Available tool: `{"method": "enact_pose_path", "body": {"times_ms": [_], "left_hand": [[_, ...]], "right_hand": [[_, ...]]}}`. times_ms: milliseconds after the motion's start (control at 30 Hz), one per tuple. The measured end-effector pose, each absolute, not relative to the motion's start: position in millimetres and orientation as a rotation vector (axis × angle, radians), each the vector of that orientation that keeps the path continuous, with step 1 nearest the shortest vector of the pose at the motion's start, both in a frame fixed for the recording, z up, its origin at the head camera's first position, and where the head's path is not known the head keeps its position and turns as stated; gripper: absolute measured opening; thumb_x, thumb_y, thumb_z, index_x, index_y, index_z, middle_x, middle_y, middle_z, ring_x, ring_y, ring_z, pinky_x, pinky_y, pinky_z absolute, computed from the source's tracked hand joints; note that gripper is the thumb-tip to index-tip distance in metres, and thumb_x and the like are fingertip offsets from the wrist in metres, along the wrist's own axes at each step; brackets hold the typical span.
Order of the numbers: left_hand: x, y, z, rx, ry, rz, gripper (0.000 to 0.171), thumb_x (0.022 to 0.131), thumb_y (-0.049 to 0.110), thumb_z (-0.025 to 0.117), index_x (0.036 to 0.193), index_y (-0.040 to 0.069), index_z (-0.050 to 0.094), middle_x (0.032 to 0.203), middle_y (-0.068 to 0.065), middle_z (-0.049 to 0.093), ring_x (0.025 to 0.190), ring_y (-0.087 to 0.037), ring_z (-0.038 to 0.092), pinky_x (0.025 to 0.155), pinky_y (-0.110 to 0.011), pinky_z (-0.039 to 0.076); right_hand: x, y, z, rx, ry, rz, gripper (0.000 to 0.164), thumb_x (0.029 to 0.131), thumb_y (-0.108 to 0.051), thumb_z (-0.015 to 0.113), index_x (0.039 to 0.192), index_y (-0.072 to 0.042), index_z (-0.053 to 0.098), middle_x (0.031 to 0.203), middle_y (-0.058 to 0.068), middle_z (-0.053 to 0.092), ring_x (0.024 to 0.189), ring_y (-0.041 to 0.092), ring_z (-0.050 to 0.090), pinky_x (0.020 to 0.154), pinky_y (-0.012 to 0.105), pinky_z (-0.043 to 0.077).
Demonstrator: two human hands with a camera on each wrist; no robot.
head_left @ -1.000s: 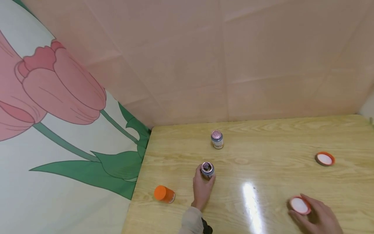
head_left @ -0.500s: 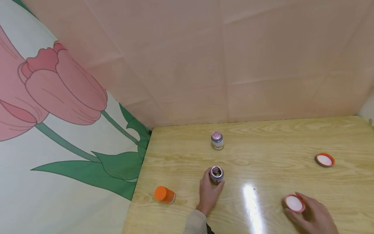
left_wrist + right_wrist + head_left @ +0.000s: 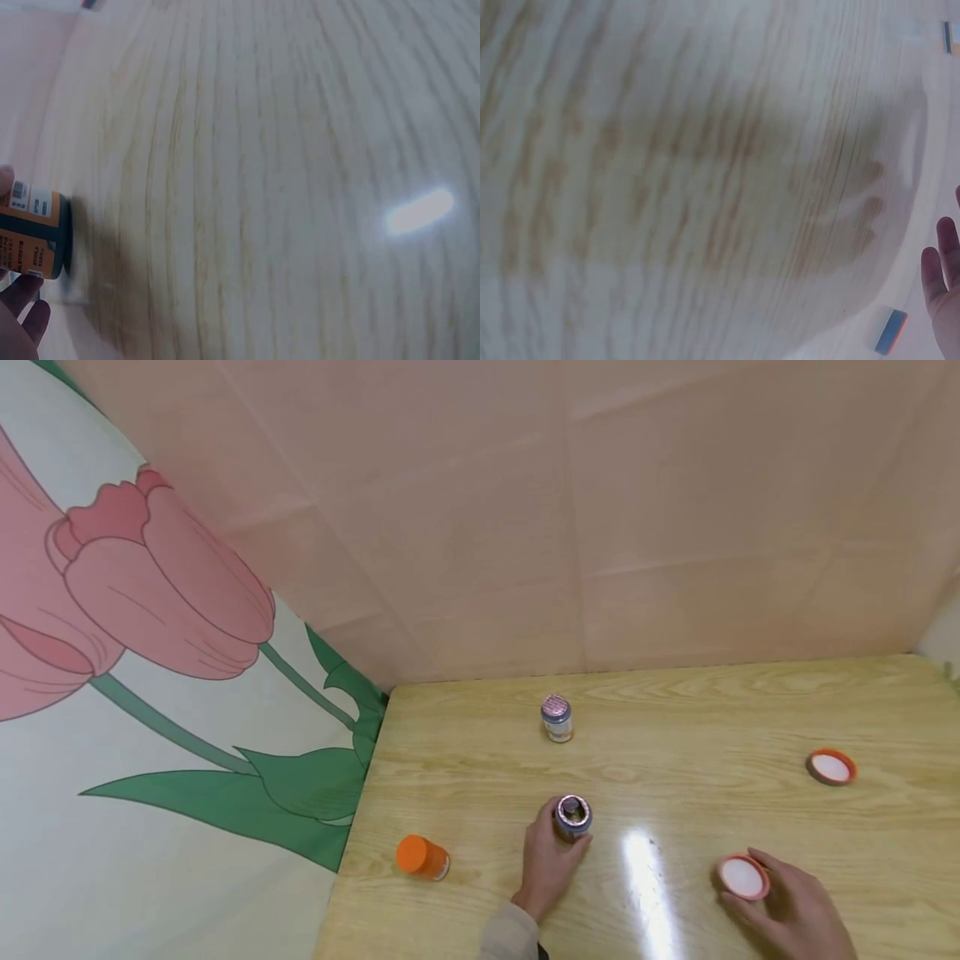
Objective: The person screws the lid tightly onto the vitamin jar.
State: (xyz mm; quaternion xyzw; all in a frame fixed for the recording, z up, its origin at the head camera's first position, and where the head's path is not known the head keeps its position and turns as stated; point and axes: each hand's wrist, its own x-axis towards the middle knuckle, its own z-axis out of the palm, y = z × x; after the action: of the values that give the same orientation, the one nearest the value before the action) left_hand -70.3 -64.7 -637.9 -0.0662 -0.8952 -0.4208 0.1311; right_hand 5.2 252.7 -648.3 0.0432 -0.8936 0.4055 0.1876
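Note:
Near the middle of the head view, my left hand point(image 3: 551, 864) grips a small jar point(image 3: 573, 827) upright, fingers and thumb round its sides. Its foil seal is torn, leaving a dark hole in the top. The left wrist view catches the jar's printed label point(image 3: 34, 232) and some fingertips. To the right, my right hand point(image 3: 806, 906) pinches a round orange lid point(image 3: 743, 877) by the edge, with its white inside facing up. In the right wrist view only part of the right hand point(image 3: 946, 292) shows, at the right edge.
A similar jar point(image 3: 557, 720) with pink foil on top stands farther back. A second orange lid point(image 3: 832, 767) lies white side up at the right. An orange-capped bottle point(image 3: 422, 857) is at the left. Behind the wooden table point(image 3: 675, 727) hangs a beige cloth point(image 3: 570, 527).
My left hand has moved the jar to the right and a little nearer. My right hand, still pinching the lid, has drifted left. The jars' gap to the lid has narrowed.

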Motion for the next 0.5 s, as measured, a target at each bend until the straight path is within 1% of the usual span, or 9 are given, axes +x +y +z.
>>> {"method": "enact_pose_path", "body": {"times_ms": [33, 100, 167, 200, 267, 300, 367, 500], "left_hand": [[-69, -64, -637, -0.192, -2.609, -1.242, 0.068, 0.073, 0.023, 0.088, 0.132, 0.018, 0.055, 0.120, 0.002, 0.069, 0.109, -0.017, 0.065, 0.094, -0.037, 0.053], [-67, -61, -637, -0.186, -2.640, -1.265, 0.068, 0.074, 0.024, 0.087, 0.133, 0.019, 0.054, 0.123, 0.003, 0.068, 0.110, -0.017, 0.064, 0.095, -0.037, 0.053], [-64, -59, -636, -0.184, -2.669, -1.277, 0.068, 0.075, 0.025, 0.086, 0.134, 0.020, 0.053, 0.124, 0.004, 0.067, 0.111, -0.016, 0.063, 0.096, -0.037, 0.052], [-63, -58, -636, -0.187, -2.679, -1.284, 0.068, 0.076, 0.026, 0.086, 0.135, 0.020, 0.053, 0.125, 0.005, 0.066, 0.112, -0.015, 0.063, 0.096, -0.037, 0.052], [-61, -57, -635, -0.196, -2.691, -1.272, 0.067, 0.077, 0.027, 0.085, 0.135, 0.020, 0.053, 0.125, 0.005, 0.066, 0.111, -0.015, 0.062, 0.095, -0.035, 0.052], [-60, -56, -634, -0.205, -2.690, -1.274, 0.067, 0.077, 0.027, 0.085, 0.135, 0.020, 0.053, 0.124, 0.005, 0.066, 0.111, -0.015, 0.063, 0.095, -0.035, 0.052], [-58, -54, -633, -0.223, -2.684, -1.277, 0.067, 0.076, 0.027, 0.085, 0.134, 0.019, 0.053, 0.124, 0.004, 0.067, 0.110, -0.015, 0.063, 0.094, -0.034, 0.052], [-55, -52, -633, -0.247, -2.693, -1.254, 0.068, 0.076, 0.027, 0.086, 0.135, 0.021, 0.052, 0.124, 0.004, 0.067, 0.108, -0.013, 0.063, 0.093, -0.031, 0.052]], "right_hand": [[5, 252, -648, 0.128, -2.513, 1.146, 0.073, 0.051, -0.018, 0.097, 0.113, 0.006, 0.066, 0.096, 0.007, 0.070, 0.105, -0.029, 0.034, 0.088, -0.005, 0.021], [5, 251, -647, 0.136, -2.517, 1.160, 0.071, 0.051, -0.018, 0.096, 0.112, 0.005, 0.066, 0.096, 0.003, 0.070, 0.102, -0.028, 0.036, 0.087, -0.005, 0.022], [6, 249, -646, 0.128, -2.519, 1.178, 0.071, 0.052, -0.017, 0.096, 0.112, 0.004, 0.067, 0.101, -0.012, 0.067, 0.103, -0.028, 0.036, 0.087, -0.005, 0.022], [6, 248, -646, 0.129, -2.513, 1.192, 0.071, 0.052, -0.016, 0.096, 0.112, 0.004, 0.067, 0.104, -0.017, 0.065, 0.103, -0.027, 0.037, 0.088, -0.005, 0.022], [6, 246, -645, 0.142, -2.496, 1.217, 0.069, 0.051, -0.014, 0.096, 0.112, 0.002, 0.068, 0.110, -0.032, 0.056, 0.104, -0.027, 0.038, 0.090, -0.006, 0.022], [6, 245, -645, 0.156, -2.484, 1.222, 0.068, 0.051, -0.013, 0.096, 0.111, 0.002, 0.069, 0.112, -0.035, 0.053, 0.105, -0.027, 0.038, 0.091, -0.005, 0.022], [5, 244, -646, 0.189, -2.451, 1.217, 0.069, 0.048, -0.011, 0.096, 0.110, 0.001, 0.069, 0.115, -0.040, 0.049, 0.109, -0.027, 0.038, 0.093, -0.006, 0.022], [3, 241, -644, 0.237, -2.424, 1.176, 0.070, 0.044, -0.009, 0.095, 0.108, 0.003, 0.069, 0.119, -0.042, 0.046, 0.112, -0.028, 0.036, 0.096, -0.006, 0.021]]}}
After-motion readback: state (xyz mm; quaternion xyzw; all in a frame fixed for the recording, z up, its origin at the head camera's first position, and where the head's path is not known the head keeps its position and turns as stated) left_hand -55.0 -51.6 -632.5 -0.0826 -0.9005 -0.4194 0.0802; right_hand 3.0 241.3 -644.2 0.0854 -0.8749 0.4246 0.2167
